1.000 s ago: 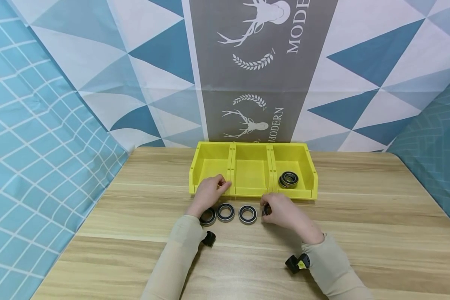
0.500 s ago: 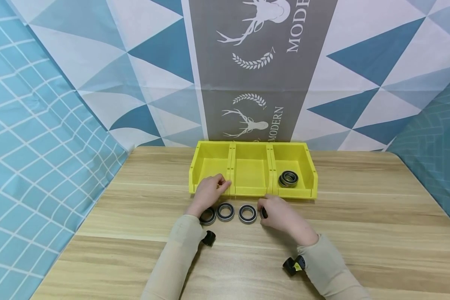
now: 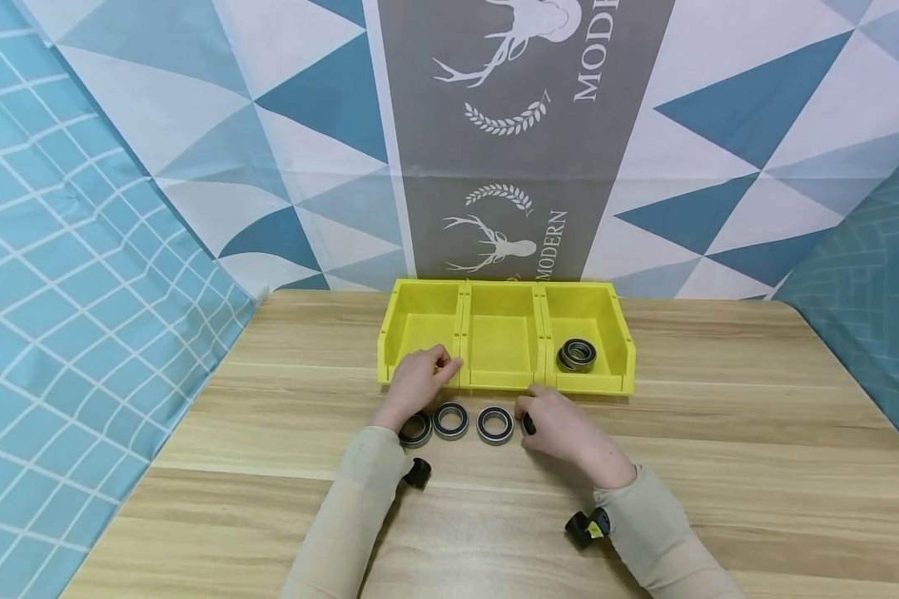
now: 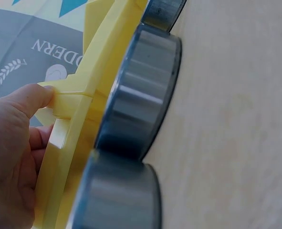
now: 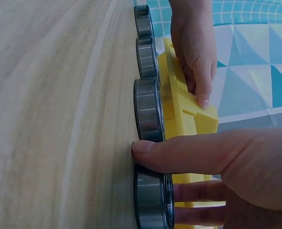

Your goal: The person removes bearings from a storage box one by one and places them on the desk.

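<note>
In the head view, several black-and-silver ball bearings lie in a row before a yellow three-compartment bin (image 3: 504,379). My right hand (image 3: 565,426) pinches the rightmost bearing (image 5: 149,198), thumb on its near side and fingers on the far side. Just left of that sits another bearing (image 3: 494,441), then a bearing (image 3: 450,436) and the leftmost bearing (image 3: 418,443), partly behind my left wrist. My left hand (image 3: 418,381) holds the bin's front at the left divider, thumb on the edge and fingers curled inside; some fingertips are hidden.
Two bearings (image 3: 577,366) lie overlapping in the bin's right compartment. The bin stands near the table's back edge, before a patterned backdrop (image 3: 330,208). Black wrist devices (image 3: 580,529) sit at both sleeves, above the wooden table (image 3: 270,466).
Over the first half second my right hand moved slightly left, together with the bearing it pinches. Since then it has stayed put. The left hand keeps its place on the bin.
</note>
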`<state>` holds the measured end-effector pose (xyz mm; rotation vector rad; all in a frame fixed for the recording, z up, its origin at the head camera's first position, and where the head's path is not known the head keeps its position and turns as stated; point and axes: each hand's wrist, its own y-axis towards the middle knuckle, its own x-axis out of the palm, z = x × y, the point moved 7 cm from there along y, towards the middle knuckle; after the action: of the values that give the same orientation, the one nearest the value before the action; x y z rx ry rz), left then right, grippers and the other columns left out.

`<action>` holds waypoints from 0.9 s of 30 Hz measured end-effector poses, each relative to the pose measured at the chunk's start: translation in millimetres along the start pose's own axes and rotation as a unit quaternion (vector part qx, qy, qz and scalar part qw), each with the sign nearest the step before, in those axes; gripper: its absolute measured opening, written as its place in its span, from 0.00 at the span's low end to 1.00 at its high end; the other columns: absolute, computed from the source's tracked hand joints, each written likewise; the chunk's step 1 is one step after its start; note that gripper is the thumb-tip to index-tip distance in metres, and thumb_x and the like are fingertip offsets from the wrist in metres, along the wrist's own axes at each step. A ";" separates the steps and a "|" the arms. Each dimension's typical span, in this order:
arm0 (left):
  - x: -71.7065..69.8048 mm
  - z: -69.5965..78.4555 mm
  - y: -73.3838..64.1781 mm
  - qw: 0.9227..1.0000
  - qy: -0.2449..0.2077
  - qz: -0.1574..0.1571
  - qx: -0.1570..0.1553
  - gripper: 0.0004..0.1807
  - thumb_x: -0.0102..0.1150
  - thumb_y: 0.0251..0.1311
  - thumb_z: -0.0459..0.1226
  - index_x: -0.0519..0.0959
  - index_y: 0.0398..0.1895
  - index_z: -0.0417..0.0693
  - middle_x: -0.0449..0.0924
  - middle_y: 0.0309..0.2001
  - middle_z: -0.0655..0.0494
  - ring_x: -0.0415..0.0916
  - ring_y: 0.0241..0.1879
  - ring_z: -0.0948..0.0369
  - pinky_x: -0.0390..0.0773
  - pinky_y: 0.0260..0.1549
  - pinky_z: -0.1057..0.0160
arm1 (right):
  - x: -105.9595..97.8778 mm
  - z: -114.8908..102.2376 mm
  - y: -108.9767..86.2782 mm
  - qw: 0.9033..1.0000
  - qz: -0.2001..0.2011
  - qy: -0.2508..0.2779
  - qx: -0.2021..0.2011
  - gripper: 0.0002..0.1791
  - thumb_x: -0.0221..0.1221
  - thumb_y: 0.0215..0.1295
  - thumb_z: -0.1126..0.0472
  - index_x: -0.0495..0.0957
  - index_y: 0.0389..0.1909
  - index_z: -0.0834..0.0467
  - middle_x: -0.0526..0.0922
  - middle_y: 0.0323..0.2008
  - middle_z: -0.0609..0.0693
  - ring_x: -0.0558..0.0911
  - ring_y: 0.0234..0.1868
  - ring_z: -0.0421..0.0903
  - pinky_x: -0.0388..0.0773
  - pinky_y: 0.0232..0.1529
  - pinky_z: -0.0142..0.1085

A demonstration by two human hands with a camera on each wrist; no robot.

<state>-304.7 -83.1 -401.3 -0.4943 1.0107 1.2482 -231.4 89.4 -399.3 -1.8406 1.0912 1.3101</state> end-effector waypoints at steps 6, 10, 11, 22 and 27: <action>0.2 0.4 0.1 1.000 0.001 -0.001 0.001 0.15 0.49 0.62 0.51 0.71 0.25 0.52 0.67 0.18 0.60 0.62 0.21 0.61 0.61 0.26 0.65 | 1.2 0.9 0.4 1.000 -0.006 -0.006 0.006 0.17 0.69 0.43 0.60 0.77 0.36 0.58 0.73 0.36 0.51 0.73 0.39 0.49 0.72 0.42 0.42; 0.5 0.1 0.1 1.000 0.004 -0.002 0.000 0.15 0.49 0.62 0.51 0.71 0.25 0.52 0.67 0.17 0.60 0.62 0.21 0.61 0.61 0.26 0.65 | 2.0 2.2 0.4 1.000 -0.008 -0.004 0.012 0.18 0.69 0.42 0.60 0.77 0.37 0.57 0.73 0.37 0.51 0.73 0.41 0.49 0.72 0.43 0.42; 0.7 -0.2 0.2 1.000 0.005 -0.003 -0.001 0.15 0.49 0.62 0.51 0.71 0.25 0.52 0.67 0.17 0.60 0.62 0.21 0.61 0.61 0.26 0.65 | 2.0 2.3 0.3 1.000 -0.007 -0.003 0.012 0.18 0.69 0.42 0.60 0.77 0.37 0.57 0.73 0.37 0.51 0.73 0.41 0.49 0.72 0.43 0.42; -1.5 2.6 -1.1 1.000 0.000 -0.002 0.000 0.15 0.49 0.62 0.51 0.71 0.25 0.51 0.67 0.17 0.60 0.62 0.20 0.61 0.61 0.26 0.65 | 1.1 1.7 -0.6 1.000 -0.009 0.005 0.011 0.19 0.70 0.41 0.59 0.77 0.37 0.57 0.73 0.37 0.51 0.74 0.41 0.49 0.72 0.45 0.43; -1.8 2.4 -1.4 1.000 -0.001 -0.003 -0.001 0.15 0.48 0.62 0.51 0.71 0.25 0.51 0.67 0.18 0.60 0.62 0.21 0.61 0.61 0.26 0.65 | 0.8 1.6 -0.3 1.000 -0.010 0.008 0.011 0.19 0.70 0.41 0.59 0.77 0.37 0.58 0.73 0.37 0.51 0.74 0.41 0.49 0.72 0.45 0.43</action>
<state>-302.5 -82.6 -398.9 -0.4977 1.0050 1.2441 -231.7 90.6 -400.5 -1.8445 1.0896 1.2688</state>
